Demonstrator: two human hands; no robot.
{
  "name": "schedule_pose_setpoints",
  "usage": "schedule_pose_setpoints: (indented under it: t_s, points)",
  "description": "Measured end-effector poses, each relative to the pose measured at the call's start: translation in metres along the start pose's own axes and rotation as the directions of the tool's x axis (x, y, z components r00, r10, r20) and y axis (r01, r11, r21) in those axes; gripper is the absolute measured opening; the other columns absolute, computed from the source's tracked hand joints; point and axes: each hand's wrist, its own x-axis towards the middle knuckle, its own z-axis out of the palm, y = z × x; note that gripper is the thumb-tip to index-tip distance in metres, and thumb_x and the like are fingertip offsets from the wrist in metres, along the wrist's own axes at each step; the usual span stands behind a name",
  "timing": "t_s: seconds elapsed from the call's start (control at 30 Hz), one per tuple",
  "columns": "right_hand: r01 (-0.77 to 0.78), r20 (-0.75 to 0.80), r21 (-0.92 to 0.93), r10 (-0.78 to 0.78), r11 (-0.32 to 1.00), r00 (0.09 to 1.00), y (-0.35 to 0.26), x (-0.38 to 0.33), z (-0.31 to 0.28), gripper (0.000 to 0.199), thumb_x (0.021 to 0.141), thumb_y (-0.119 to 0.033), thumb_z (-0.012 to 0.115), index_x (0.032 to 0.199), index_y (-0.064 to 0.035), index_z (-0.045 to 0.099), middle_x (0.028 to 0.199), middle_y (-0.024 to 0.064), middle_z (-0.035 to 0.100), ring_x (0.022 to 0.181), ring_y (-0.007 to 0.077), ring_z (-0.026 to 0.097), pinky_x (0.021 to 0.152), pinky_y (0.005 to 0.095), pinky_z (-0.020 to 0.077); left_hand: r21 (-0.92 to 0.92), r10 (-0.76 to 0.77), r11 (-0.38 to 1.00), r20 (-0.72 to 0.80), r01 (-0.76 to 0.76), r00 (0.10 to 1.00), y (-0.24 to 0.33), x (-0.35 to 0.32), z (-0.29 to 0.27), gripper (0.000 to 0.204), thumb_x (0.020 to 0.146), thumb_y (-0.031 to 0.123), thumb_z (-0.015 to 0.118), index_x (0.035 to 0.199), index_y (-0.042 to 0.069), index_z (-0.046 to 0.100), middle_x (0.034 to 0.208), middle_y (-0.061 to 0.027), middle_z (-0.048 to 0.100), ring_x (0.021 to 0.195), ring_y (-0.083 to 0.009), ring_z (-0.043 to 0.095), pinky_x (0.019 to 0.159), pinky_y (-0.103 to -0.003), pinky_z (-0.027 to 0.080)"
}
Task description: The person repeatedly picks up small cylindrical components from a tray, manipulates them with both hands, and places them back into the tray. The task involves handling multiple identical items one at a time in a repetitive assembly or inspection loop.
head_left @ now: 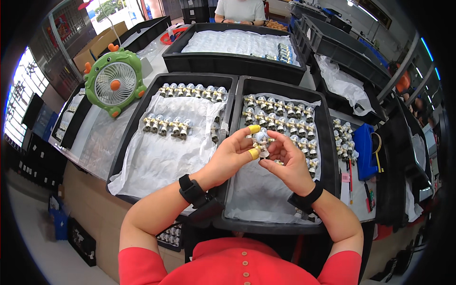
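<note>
My left hand (231, 156) and my right hand (289, 164) meet over the right black tray (329, 156), both holding one small grey-haired figurine (261, 141). The left thumb and forefinger wear yellow finger cots and pinch the figurine's head and side. My right hand's fingers curl around its body from the right. Both wrists carry black bands. Rows of similar figurines (280, 114) stand on white paper at the far end of that tray. The left black tray (124, 154) holds two more rows of figurines (166, 126) on its white paper lining.
A green round desk fan (115, 81) stands at the far left. A third black tray (228, 61) with a white lining lies beyond, and another person sits behind it. More crates, loose figurines (343, 135) and a blue box (365, 150) sit to the right.
</note>
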Motion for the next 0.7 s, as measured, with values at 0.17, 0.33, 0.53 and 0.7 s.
schedule_pose_setpoints:
  t_s: [0.17, 0.33, 0.53, 0.7]
  points:
    - [-0.026, 0.005, 0.046, 0.026, 0.999, 1.0, -0.0037, -0.0014, -0.0017, 0.057, 0.073, -0.002, 0.072, 0.125, -0.0058, 0.05, 0.094, 0.0034, 0.053, 0.085, 0.0103, 0.056, 0.076, 0.0241, 0.0505, 0.029, 0.023, 0.999, -0.035, -0.022, 0.999, -0.0007, 0.001, 0.0001, 0.051, 0.086, 0.002, 0.055, 0.135, 0.004, 0.038, 0.116, -0.0067, 0.051, 0.106, -0.0129, 0.053, 0.092, -0.028, 0.045]
    - [0.124, -0.023, -0.216, -0.132, 0.968, 0.991, -0.0076, 0.0, -0.0047, 0.058, 0.072, -0.006, 0.074, 0.125, -0.0065, 0.05, 0.104, 0.0054, 0.051, 0.092, 0.0131, 0.054, 0.077, 0.0254, 0.0485, -0.033, 0.003, 0.999, -0.042, -0.004, 0.999, 0.002, -0.0001, 0.0014, 0.051, 0.087, 0.002, 0.055, 0.135, 0.005, 0.039, 0.118, -0.0057, 0.049, 0.106, -0.0131, 0.053, 0.092, -0.029, 0.045]
    - [0.05, -0.048, -0.043, -0.052, 0.998, 0.998, -0.0051, -0.0022, -0.001, 0.062, 0.07, -0.006, 0.076, 0.125, -0.0063, 0.049, 0.109, 0.0053, 0.049, 0.094, 0.014, 0.053, 0.08, 0.0256, 0.047, -0.041, -0.006, 0.999, -0.049, 0.004, 0.999, 0.0056, -0.0021, 0.0042, 0.049, 0.089, 0.004, 0.052, 0.136, 0.007, 0.038, 0.124, -0.0065, 0.048, 0.108, -0.0132, 0.053, 0.094, -0.03, 0.044]
    - [0.12, -0.048, -0.19, -0.131, 0.975, 0.99, -0.0073, -0.0032, -0.0004, 0.062, 0.069, -0.005, 0.076, 0.125, -0.0055, 0.049, 0.107, 0.0047, 0.049, 0.091, 0.0137, 0.054, 0.079, 0.0257, 0.0475, -0.04, -0.004, 0.999, -0.031, 0.003, 1.0, 0.0045, -0.0016, 0.0039, 0.048, 0.09, 0.005, 0.05, 0.136, 0.008, 0.038, 0.129, -0.0076, 0.048, 0.11, -0.013, 0.052, 0.095, -0.03, 0.043]
